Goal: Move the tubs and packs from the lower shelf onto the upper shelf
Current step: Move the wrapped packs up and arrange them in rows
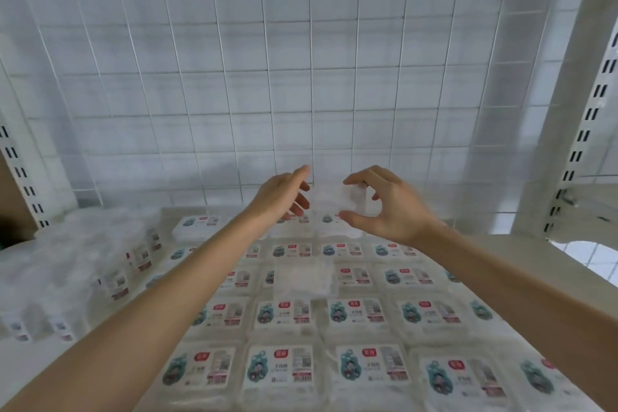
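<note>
Above the back rows of the shelf (508, 252): right hand (384, 207) holds a small clear tub (347, 199) in the air, just in front of the wire grid panel (301, 77).
- Tub: translucent, whitish, roughly square face; no label readable on it. Edges smear into the pale wall behind, so the outline is uncertain.
- Right hand: thumb under the tub's lower edge, curled forefinger over its top edge, pinching it. Other fingers are bent behind it and partly hidden.
- Left hand (284, 197): fingers fairly straight and slightly spread, tips just beside the tub's left edge. Contact cannot be told; blur.
- Labelled tubs (284, 314) fill the shelf below in flat rows, each with a teal figure, a red square and a barcode strip. Print is too small to read.
- One blurred clear item (302, 278) lies on the middle rows; its shape is indistinct.
- Bagged packs (67, 261) are heaped at left, wrapping hazy, labels showing only at the ends.
- Slotted upright (575, 144) at right, cut off by the frame edge.
- Both forearms run out of frame at the bottom.
</note>
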